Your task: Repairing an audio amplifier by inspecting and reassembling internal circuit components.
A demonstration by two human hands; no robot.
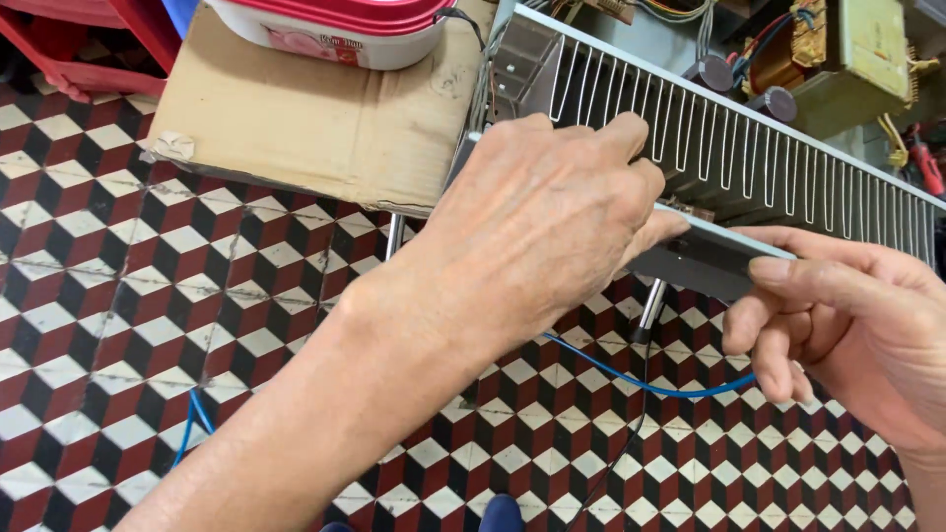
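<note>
Both hands were on the slotted metal case (749, 148) at the bench edge, the left hand (542, 227) pinching its front rim and the right hand (847, 315) steadying the grey panel (705, 258), which looked not yet seated.

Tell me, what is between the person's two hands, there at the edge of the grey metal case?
In the head view, a flat grey metal bar spans the gap between the left hand and the right hand. Both pinch it, just below the slotted grey case.
</note>
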